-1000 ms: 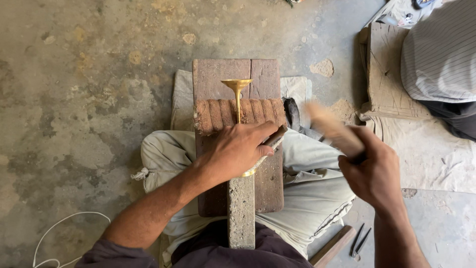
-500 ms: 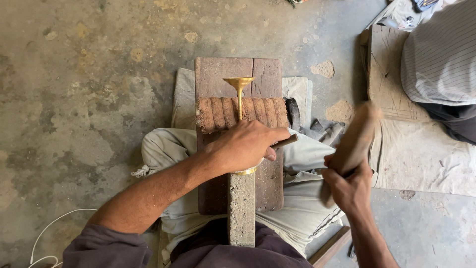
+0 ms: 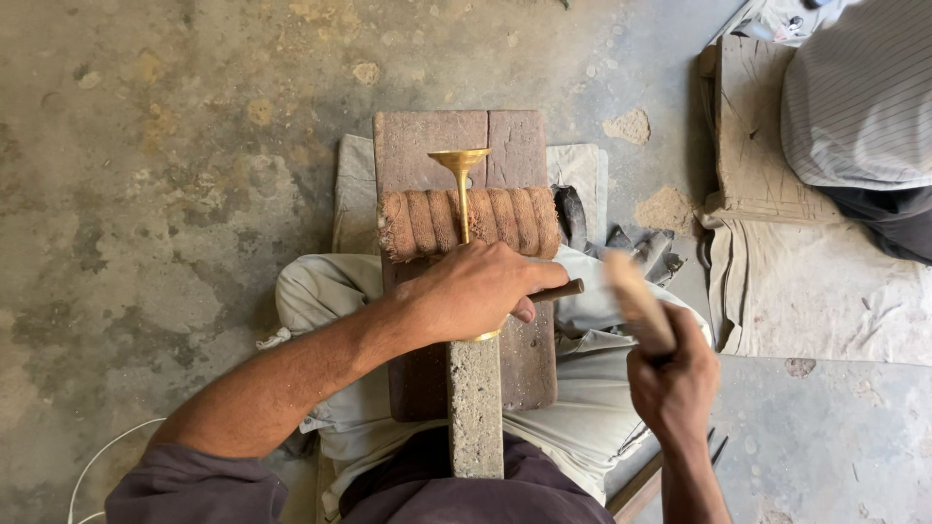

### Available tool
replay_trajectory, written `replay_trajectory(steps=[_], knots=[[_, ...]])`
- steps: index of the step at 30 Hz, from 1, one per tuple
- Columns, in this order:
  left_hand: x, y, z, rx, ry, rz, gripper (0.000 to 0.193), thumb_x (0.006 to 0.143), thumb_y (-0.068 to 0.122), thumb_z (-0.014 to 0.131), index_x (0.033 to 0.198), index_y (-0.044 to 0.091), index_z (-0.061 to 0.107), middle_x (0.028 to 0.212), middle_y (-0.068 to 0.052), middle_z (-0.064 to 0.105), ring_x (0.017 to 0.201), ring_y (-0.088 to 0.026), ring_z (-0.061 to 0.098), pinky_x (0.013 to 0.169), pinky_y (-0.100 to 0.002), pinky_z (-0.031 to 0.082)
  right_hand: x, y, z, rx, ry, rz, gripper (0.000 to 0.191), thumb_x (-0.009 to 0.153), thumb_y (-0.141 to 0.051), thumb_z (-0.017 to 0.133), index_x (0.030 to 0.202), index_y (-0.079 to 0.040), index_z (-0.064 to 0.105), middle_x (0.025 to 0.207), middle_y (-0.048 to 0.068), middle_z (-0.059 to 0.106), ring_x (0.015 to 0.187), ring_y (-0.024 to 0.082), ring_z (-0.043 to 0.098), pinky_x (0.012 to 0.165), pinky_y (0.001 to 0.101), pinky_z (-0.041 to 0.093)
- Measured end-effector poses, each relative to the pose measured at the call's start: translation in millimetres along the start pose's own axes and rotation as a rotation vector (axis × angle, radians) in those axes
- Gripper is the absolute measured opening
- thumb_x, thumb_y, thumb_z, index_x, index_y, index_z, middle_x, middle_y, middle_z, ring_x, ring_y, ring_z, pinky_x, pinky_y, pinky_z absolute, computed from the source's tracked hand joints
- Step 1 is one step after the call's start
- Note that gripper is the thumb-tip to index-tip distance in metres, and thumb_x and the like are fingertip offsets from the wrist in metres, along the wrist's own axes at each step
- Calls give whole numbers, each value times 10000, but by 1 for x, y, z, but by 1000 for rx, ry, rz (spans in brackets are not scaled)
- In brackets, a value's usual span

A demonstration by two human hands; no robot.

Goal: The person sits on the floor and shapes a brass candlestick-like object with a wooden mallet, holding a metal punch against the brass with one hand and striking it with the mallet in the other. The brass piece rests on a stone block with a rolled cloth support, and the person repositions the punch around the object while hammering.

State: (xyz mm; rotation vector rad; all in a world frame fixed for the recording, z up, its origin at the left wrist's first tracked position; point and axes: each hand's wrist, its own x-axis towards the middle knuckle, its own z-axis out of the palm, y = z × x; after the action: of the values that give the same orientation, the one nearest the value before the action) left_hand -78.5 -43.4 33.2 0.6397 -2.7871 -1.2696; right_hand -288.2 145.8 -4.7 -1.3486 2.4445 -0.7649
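My left hand grips a dark metal punch and presses down on a brass goblet-shaped piece. The brass piece lies over a coil of rope on a wooden block, its flared cup pointing away from me. A grey stone bar runs under my left hand toward my lap. My right hand is shut on a wooden mallet, blurred with motion, raised just right of the punch's end.
Light cloth covers my lap under the block. A worn wooden board lies on the concrete floor at the right. Another person in a striped garment sits at the upper right. Thin metal tools rest by my right wrist.
The mallet swung out to the right and has come back in toward the punch. My left hand and the brass piece stay where they were.
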Motion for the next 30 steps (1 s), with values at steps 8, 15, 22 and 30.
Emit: replay_trajectory(steps=[8, 15, 22, 30], knots=[[-5, 1, -6, 15, -17, 28, 444, 871, -22, 652, 1281, 145, 619, 829, -64, 775, 808, -187, 784, 679, -385, 627, -9, -9, -9, 484, 8, 196, 513, 784, -47, 729, 1265, -37, 551, 1030, 126, 734, 951, 255, 718, 876, 386, 580], [-11, 0, -12, -61, -62, -18, 393, 920, 16, 620, 1284, 164, 627, 857, -61, 791, 822, -190, 784, 712, -389, 622, -10, -14, -10, 272, 68, 45, 471, 798, -14, 734, 1244, -35, 587, 1039, 128, 728, 959, 242, 707, 867, 377, 569], [-12, -3, -9, -32, -72, 62, 420, 902, -65, 573, 1239, 168, 665, 896, -80, 764, 873, -171, 790, 718, -357, 632, -7, -11, -6, -21, 87, -138, 425, 795, 7, 721, 1213, -23, 650, 1023, 131, 744, 937, 238, 712, 872, 403, 556], [-23, -10, -10, -100, 10, 95, 379, 852, 19, 737, 1209, 147, 713, 865, -120, 759, 844, -196, 784, 742, -394, 601, -6, -16, -17, -35, 107, -196, 396, 791, 0, 705, 1184, -21, 665, 992, 136, 735, 904, 274, 702, 862, 424, 548]])
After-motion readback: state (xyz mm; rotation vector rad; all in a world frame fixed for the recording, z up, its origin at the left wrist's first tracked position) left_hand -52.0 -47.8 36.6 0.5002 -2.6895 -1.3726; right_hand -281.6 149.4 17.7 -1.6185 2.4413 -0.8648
